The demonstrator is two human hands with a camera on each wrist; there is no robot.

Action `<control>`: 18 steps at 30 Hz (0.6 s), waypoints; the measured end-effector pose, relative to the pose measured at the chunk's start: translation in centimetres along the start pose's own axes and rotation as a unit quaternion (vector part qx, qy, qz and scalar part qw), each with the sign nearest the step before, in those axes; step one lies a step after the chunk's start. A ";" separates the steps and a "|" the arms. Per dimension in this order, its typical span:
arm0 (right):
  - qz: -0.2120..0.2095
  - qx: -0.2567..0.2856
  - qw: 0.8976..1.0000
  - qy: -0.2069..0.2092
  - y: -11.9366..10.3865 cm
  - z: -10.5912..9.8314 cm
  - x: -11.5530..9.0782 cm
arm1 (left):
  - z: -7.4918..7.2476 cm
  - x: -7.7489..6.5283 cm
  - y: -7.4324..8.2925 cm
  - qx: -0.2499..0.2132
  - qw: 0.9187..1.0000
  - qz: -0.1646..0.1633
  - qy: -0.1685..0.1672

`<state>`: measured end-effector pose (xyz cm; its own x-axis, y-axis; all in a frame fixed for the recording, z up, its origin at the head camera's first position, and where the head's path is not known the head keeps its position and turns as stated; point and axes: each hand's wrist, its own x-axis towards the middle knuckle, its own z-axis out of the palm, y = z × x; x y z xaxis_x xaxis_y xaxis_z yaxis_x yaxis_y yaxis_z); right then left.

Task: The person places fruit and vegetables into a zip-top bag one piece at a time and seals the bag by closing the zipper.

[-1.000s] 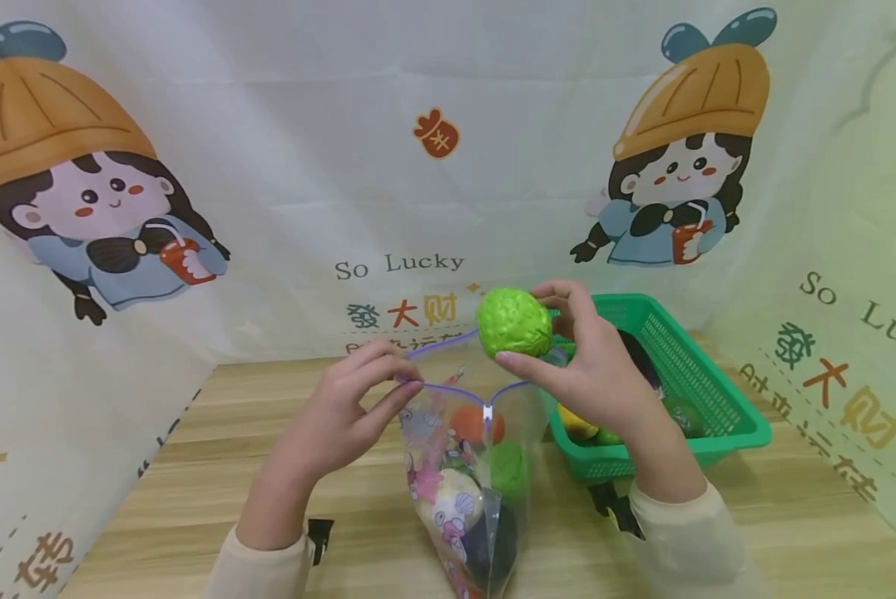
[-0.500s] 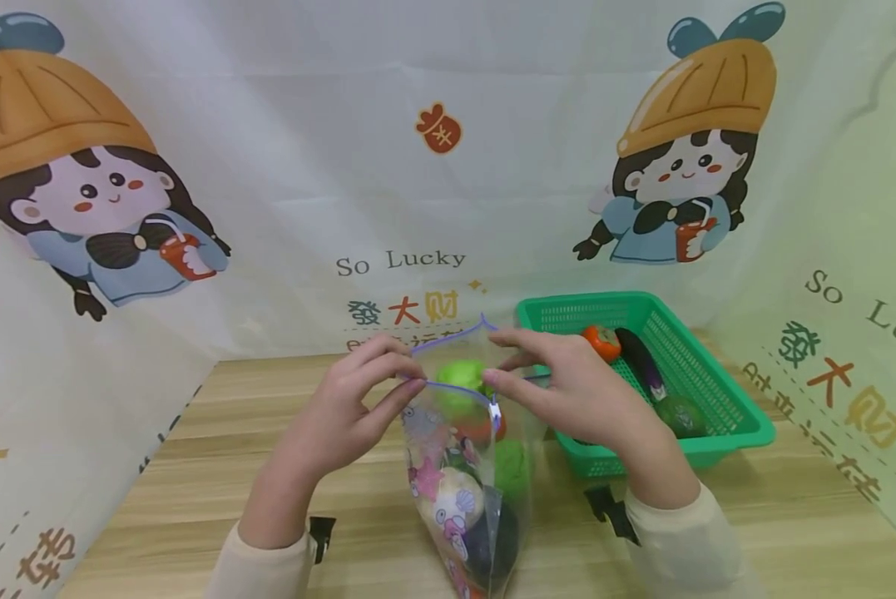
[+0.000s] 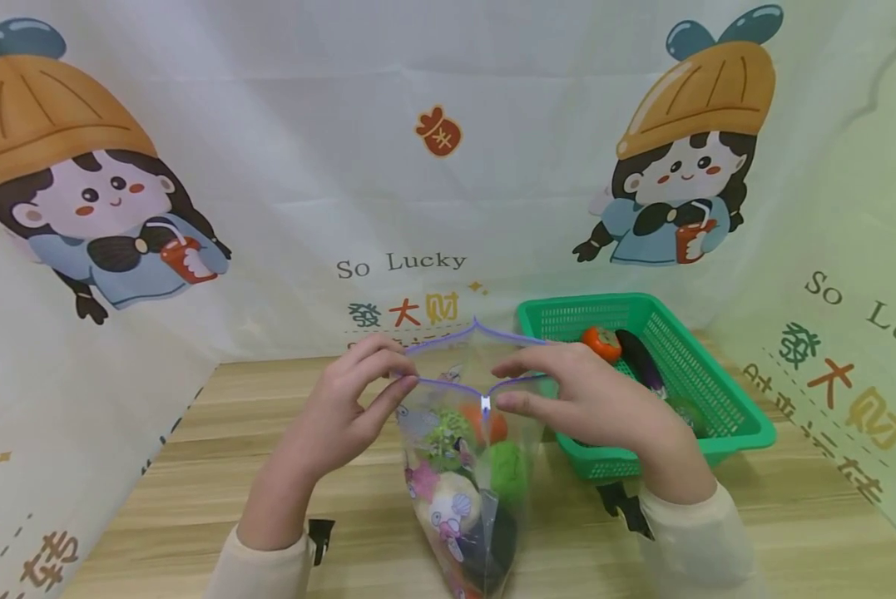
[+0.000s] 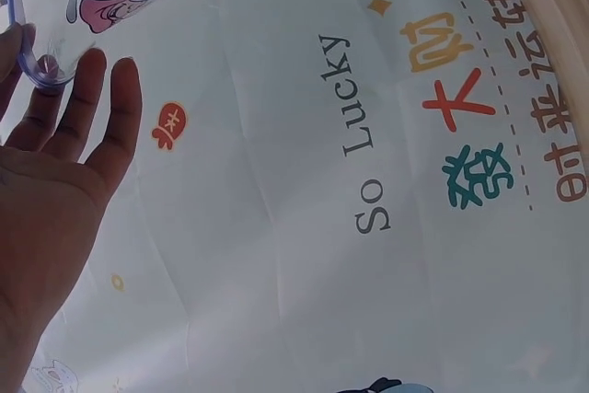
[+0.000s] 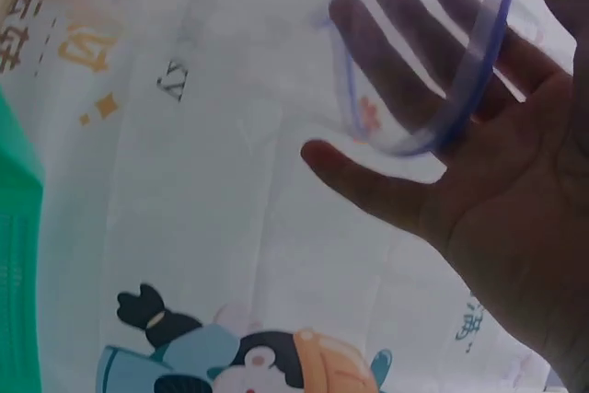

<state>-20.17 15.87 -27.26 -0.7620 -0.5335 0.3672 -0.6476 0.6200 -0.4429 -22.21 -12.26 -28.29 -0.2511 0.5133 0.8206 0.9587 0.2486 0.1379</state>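
A clear zip bag (image 3: pixel 466 545) with sea-creature prints stands upright on the table, its purple-edged mouth spread wide. My left hand (image 3: pixel 350 412) pinches the left side of its rim between thumb and fingers. At the right side of the mouth is my right hand (image 3: pixel 586 395), fingers extended and holding nothing; in the right wrist view its fingers show through the clear plastic. Inside the bag lie a bumpy light-green ball (image 3: pixel 448 434), an orange round piece (image 3: pixel 490 423), a green piece (image 3: pixel 509 470), a whitish one and a dark one. A white slider (image 3: pixel 486 403) sits on the front edge.
Behind and right of the bag, a green plastic basket (image 3: pixel 732 391) holds a persimmon-like orange fruit (image 3: pixel 601 343), an eggplant (image 3: pixel 644 362) and a dark-green round item (image 3: pixel 687 414). A printed cloth (image 3: pixel 328 166) rises behind the wooden table (image 3: pixel 230 449).
The light-green ball went from my right hand down into the bag and settled among the other pieces. My right hand has let go and lies at the mouth's right side. My left hand stays put.
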 end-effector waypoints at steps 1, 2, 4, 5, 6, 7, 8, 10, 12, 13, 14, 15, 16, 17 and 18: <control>-0.008 -0.007 1.000 0.000 0.3 -0.2 -0.1 | -0.2 0.1 0.3 0.000 1.000 -0.003 0.003; -0.020 -0.015 1.000 0.006 0.7 -0.3 -0.1 | -0.3 0.3 0.6 0.001 1.000 -0.006 0.005; -0.041 -0.040 0.998 0.033 1.4 -0.4 -0.2 | -0.5 0.5 1.1 0.001 1.000 -0.010 0.008; -0.050 -0.055 0.996 0.049 1.7 -0.5 -0.2 | -0.6 0.5 1.1 0.002 1.000 -0.010 0.008; -0.057 -0.071 0.994 0.066 2.0 -0.5 -0.2 | -0.6 0.5 1.1 0.002 1.000 -0.011 0.009; -0.063 -0.086 0.991 0.082 2.3 -0.6 -0.2 | -0.5 0.5 1.1 0.003 1.000 -0.012 0.010; -0.071 -0.099 0.988 0.098 2.5 -0.6 -0.1 | -0.5 0.5 1.0 0.003 1.000 -0.011 0.010; -0.088 -0.118 0.981 0.129 2.9 -0.5 0.0 | -0.3 0.3 0.7 0.003 1.000 -0.011 0.010; -0.109 -0.125 0.973 0.162 3.1 -0.4 0.1 | -0.2 0.0 0.2 0.006 1.000 -0.014 0.010; -0.120 -0.127 0.968 0.178 3.1 -0.3 0.2 | -0.1 -0.2 -0.2 0.009 1.000 -0.017 0.011; -0.131 -0.129 0.964 0.193 3.1 -0.2 0.4 | -0.1 -0.4 -0.5 0.010 1.000 -0.020 0.011; -0.140 -0.130 0.960 0.206 3.1 -0.1 0.5 | -0.1 -0.6 -0.9 0.013 1.000 -0.024 0.011; -0.147 -0.131 0.956 0.215 3.1 0.0 0.6 | -0.2 -0.8 -1.2 0.015 0.999 -0.028 0.011; -0.153 -0.129 0.955 0.221 3.1 0.0 0.7 | -0.2 -0.9 -1.4 0.017 0.999 -0.030 0.011; -0.155 -0.129 0.954 0.223 3.1 0.1 0.8 | -0.3 -1.0 -1.5 0.017 0.999 -0.031 0.010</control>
<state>-22.77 17.30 -28.38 -0.4244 -0.4520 0.7846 -0.7791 0.6238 -0.0620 -23.38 -13.40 -29.13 -0.3059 0.4796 0.8224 0.9364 0.3075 0.1691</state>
